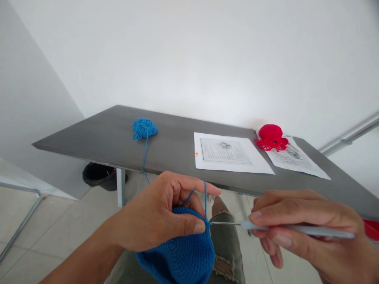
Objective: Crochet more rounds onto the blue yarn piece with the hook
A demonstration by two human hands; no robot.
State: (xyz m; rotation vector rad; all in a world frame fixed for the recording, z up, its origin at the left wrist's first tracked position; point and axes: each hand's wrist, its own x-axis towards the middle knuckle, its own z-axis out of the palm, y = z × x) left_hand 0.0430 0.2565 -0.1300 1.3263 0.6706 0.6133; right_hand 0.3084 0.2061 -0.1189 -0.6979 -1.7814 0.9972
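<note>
My left hand (166,213) pinches the edge of a blue crocheted piece (180,256) between thumb and fingers, above my lap. A strand of blue yarn (205,201) runs over its stretched index finger down to the edge of the work. My right hand (304,228) grips a crochet hook (254,225) with a pale handle, held much like a pencil. The hook's thin metal shaft points left, and its tip meets the stitches beside my left thumb; the tip itself is hard to make out. From the table, a loose blue yarn bundle (144,129) trails a strand down over the front edge.
A grey table (171,138) stands against the white wall. On it lie a printed sheet (227,154) and, farther right, another sheet (308,159) partly under a red yarn ball (270,133). Below are a black bin (99,177) and a table leg (121,187).
</note>
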